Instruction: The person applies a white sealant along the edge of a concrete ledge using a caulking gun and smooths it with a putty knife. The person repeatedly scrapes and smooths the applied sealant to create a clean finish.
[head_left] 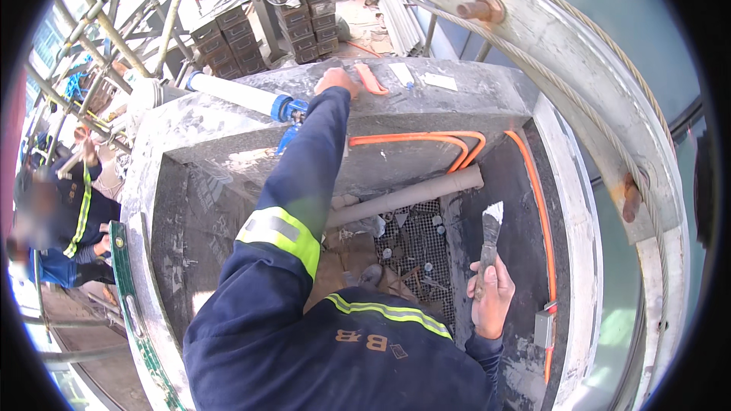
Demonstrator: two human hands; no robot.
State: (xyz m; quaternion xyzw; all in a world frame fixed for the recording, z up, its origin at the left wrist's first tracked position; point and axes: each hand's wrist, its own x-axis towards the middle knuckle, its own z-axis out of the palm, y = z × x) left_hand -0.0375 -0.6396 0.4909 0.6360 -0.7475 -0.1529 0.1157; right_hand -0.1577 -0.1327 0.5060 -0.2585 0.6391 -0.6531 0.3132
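Note:
My right hand (493, 293) holds a putty knife (489, 247) upright by its stained handle, with whitish material on its blade tip. My left arm stretches forward across the pit to the concrete ledge (274, 80). There my left hand (337, 81) is closed with its fingers curled down, and what they grip, if anything, is hidden. Just right of it lies a salmon-coloured strip (371, 79). On the ledge to the left rests a caulking gun (240, 96) with a white barrel and blue fittings. Two small white pieces, one of them a flat card (440, 81), lie farther right.
Orange conduits (534, 198) run along the pit walls, and a grey pipe (411, 196) crosses inside above mesh and rubble. A green spirit level (126, 281) leans at the left rim. Steel beams and a cable (579, 76) arch on the right. A co-worker (76, 205) is at left.

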